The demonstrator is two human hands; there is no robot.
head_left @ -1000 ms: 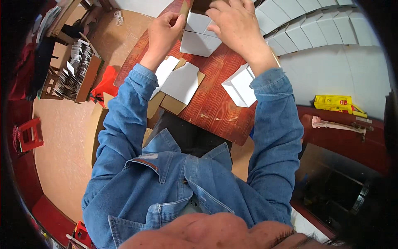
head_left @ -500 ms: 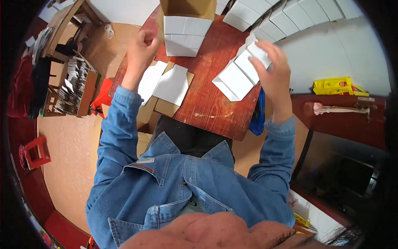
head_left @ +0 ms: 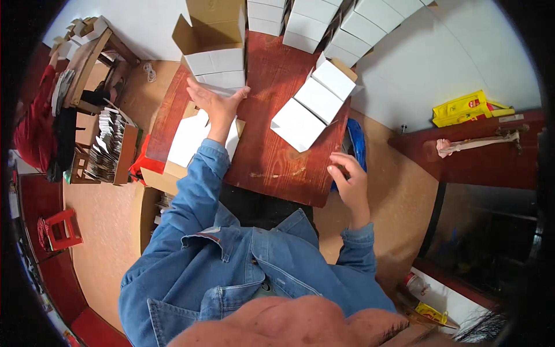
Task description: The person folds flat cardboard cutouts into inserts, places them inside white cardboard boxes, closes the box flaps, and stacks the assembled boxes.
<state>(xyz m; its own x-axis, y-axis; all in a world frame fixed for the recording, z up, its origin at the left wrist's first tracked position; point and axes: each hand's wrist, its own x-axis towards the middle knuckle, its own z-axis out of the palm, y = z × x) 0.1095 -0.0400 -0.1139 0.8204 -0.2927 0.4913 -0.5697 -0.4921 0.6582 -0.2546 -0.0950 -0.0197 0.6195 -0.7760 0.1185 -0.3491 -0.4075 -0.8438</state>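
The left hand (head_left: 216, 110), curled half a second ago, is now spread at the front base of the open white cardboard box (head_left: 217, 62) on the desk (head_left: 277, 168); I can't tell whether they touch. The right hand (head_left: 351, 186) has left the creased white carton (head_left: 319, 103) and hangs empty, loosely bent, by the desk's right edge.

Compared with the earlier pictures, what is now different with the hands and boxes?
The left hand has moved from beside the open white-and-brown cardboard box to near its front, fingers spread; contact is unclear. The right hand has drawn back from the white panelled cardboard box toward the body, apparently empty. Both boxes remain on the red-brown wooden table.
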